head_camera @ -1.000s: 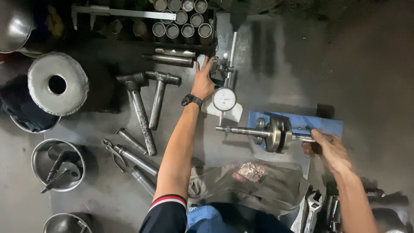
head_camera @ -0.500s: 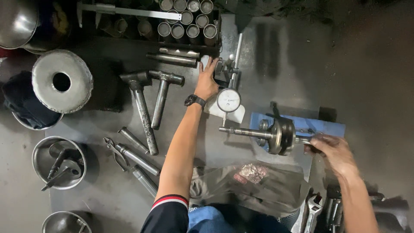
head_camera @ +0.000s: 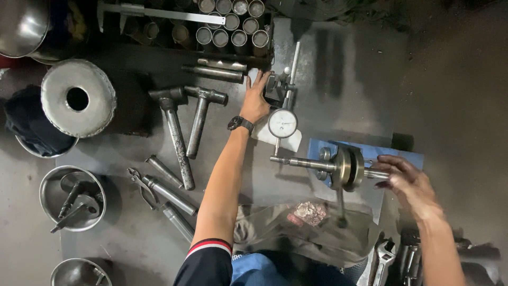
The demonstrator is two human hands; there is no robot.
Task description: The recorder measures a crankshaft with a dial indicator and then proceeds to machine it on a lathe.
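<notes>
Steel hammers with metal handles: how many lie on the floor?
2. The longer steel hammer lies left; the shorter steel hammer lies beside it, nearer the left hand. Others may be hidden.

Left hand (head_camera: pixel 257 100) flat on dial gauge stand (head_camera: pixel 275 87); right hand (head_camera: pixel 405 180) fingering crankshaft (head_camera: pixel 346 168) end; two hammers (head_camera: pixel 185 127) lie left.

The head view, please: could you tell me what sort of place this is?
Probably an engine repair workshop: hammers lie on the floor, a dial gauge stands by the left hand, and the right hand touches a crankshaft.
</notes>
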